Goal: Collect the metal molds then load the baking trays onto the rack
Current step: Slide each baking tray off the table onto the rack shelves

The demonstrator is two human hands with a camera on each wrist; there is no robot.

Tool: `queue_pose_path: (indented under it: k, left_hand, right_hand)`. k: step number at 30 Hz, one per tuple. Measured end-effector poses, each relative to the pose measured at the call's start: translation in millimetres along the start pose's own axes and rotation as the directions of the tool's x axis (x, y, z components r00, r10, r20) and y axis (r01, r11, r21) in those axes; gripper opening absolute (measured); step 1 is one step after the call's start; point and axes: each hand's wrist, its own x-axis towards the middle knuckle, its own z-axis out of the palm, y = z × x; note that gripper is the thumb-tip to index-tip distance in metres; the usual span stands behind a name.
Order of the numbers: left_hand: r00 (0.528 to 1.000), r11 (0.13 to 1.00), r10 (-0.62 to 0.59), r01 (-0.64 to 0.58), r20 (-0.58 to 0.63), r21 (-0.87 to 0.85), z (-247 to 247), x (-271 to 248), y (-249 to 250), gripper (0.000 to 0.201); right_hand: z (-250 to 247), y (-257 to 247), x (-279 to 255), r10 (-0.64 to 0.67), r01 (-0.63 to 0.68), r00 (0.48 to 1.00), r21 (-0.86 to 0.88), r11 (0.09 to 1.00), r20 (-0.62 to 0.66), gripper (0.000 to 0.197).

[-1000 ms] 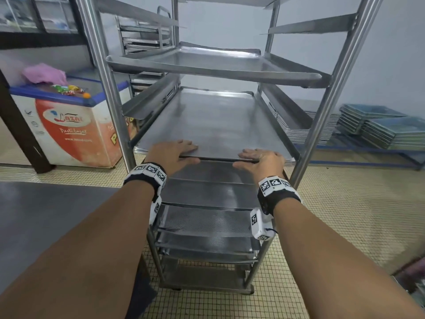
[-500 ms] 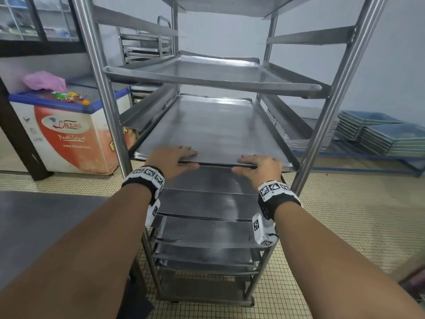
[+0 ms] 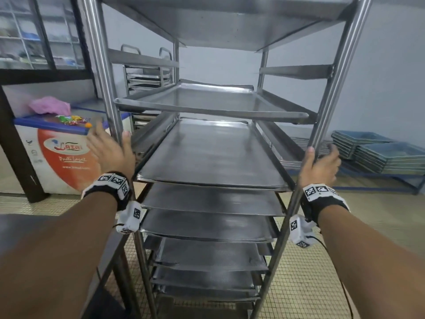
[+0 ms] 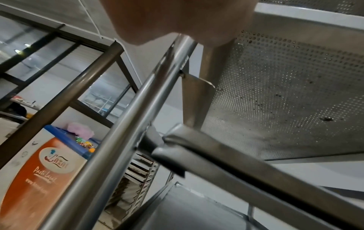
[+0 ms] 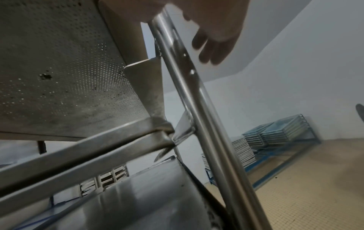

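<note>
The flat rectangular steel baking tray (image 3: 211, 155) lies fully slid onto the runners of the tall stainless-steel rack (image 3: 333, 84), whose front uprights the left hand (image 3: 110, 153) meets with loose, spread fingers and the right hand (image 3: 320, 165) grasps.

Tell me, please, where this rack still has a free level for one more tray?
The bare runners between the top tray and the second tray are free. Below the third tray, the lower trays sit closely stacked. The right hand holds the right post.
</note>
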Motion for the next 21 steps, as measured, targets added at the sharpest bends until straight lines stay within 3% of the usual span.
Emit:
queue_pose_path:
  k: [3, 5, 10, 21]
  left_hand:
    - [0.999, 0.985, 0.023, -0.014, 0.048, -0.173, 12.6, 20.9, 2.8, 0.065]
    - [1.0, 0.973, -0.014, 0.02, 0.025, -0.23, 21.5, 28.9, 7.4, 0.063]
    - [0.988, 0.975, -0.113, 0.09, -0.101, -0.202, 35.4, 26.2, 15.1, 0.058]
    - [0.976, 0.989, -0.111, 0.089, -0.189, -0.12, 53.6, 25.0, 23.3, 0.053]
  right_hand:
    - [6.6, -7.6, 11.1, -0.028, 0.02, 0.995, 0.08, 0.997, 0.094, 0.06]
    - [15.3, -15.1, 16.3, -0.033, 0.02, 0.997, 0.165, 0.986, 0.076, 0.062]
    - [32.1, -25.6, 21.2, 0.009, 0.005, 0.997, 0.183, 0.983, -0.074, 0.054]
    - [43.1, -22.5, 24.6, -0.003, 0.006, 0.989, 0.019, 1.0, -0.147, 0.056]
